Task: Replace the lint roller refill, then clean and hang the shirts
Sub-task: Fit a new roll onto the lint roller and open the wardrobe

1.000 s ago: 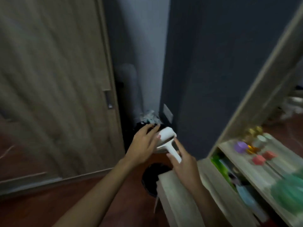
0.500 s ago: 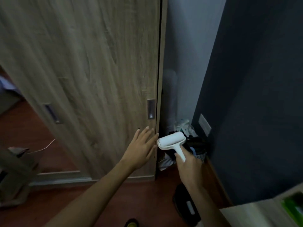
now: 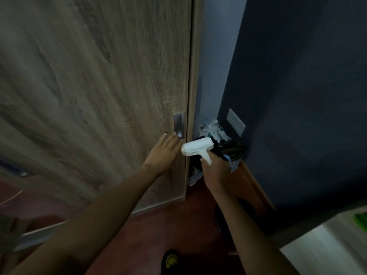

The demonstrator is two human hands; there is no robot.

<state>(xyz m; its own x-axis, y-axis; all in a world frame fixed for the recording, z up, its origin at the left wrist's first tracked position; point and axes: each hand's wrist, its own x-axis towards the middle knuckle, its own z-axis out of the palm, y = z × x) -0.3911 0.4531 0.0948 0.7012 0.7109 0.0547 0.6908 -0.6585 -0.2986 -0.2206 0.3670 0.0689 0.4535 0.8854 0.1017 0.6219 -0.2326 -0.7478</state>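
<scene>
- A heap of bags (image 3: 213, 132) lies in the narrow gap between the wooden sliding door (image 3: 99, 86) and the dark wall (image 3: 297, 96): a white crumpled plastic bag on top, dark things below; what is inside them cannot be told.
- The lint roller (image 3: 198, 149) is held in the air in front of that gap, just right of the door's edge.
- Its white roll lies roughly level, long axis running left to right and slightly up to the right; the handle slants down and right into the palm.
- The right hand (image 3: 216, 171) has its fingers curled tight round the roller's handle.
- The left hand (image 3: 165, 152) lies flat on the door, fingers straight and pressed together, tips touching the lower end of the metal recessed pull (image 3: 179, 126).
- A pale wall plate (image 3: 236, 122) sits on the dark wall above the heap.
</scene>
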